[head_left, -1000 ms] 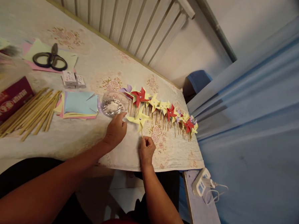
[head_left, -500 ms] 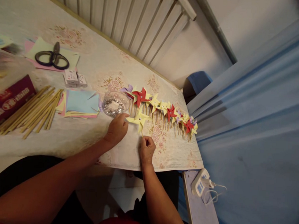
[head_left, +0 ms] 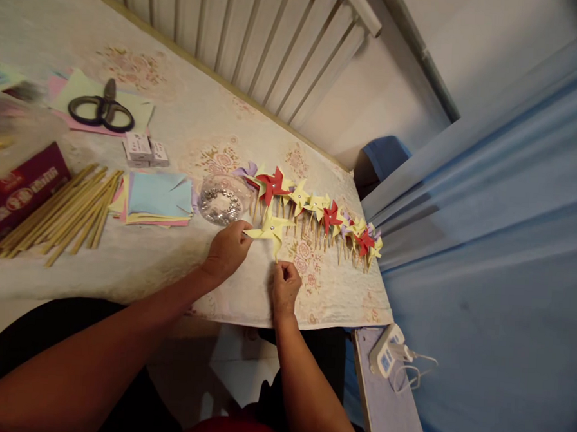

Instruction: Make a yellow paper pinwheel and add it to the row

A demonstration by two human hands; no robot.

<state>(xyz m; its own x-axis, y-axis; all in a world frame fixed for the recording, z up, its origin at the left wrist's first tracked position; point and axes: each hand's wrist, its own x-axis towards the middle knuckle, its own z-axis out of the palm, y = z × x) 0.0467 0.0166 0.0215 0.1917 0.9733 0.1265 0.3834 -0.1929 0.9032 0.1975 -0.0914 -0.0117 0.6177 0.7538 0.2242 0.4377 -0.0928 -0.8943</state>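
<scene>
A yellow paper pinwheel (head_left: 271, 230) on a thin wooden stick lies over the flowered tablecloth (head_left: 186, 140). My left hand (head_left: 227, 253) pinches one of its left blades. My right hand (head_left: 285, 287) is closed on the lower end of its stick. Just behind it, a row of several finished pinwheels (head_left: 327, 215) in red, yellow and purple stretches to the right. A clear round dish of small silvery pins (head_left: 220, 201) sits just left of the row, close to my left hand.
A stack of coloured paper squares (head_left: 156, 199), a bundle of wooden sticks (head_left: 61, 214), a dark red box (head_left: 16, 192), small white boxes (head_left: 144, 150) and black scissors (head_left: 100, 111) lie to the left. A radiator (head_left: 240, 39) stands behind; a power strip (head_left: 387, 356) sits at lower right.
My left hand has shifted slightly right onto the yellow pinwheel's blade. The pinwheel has turned a little. My right hand stays on the stick.
</scene>
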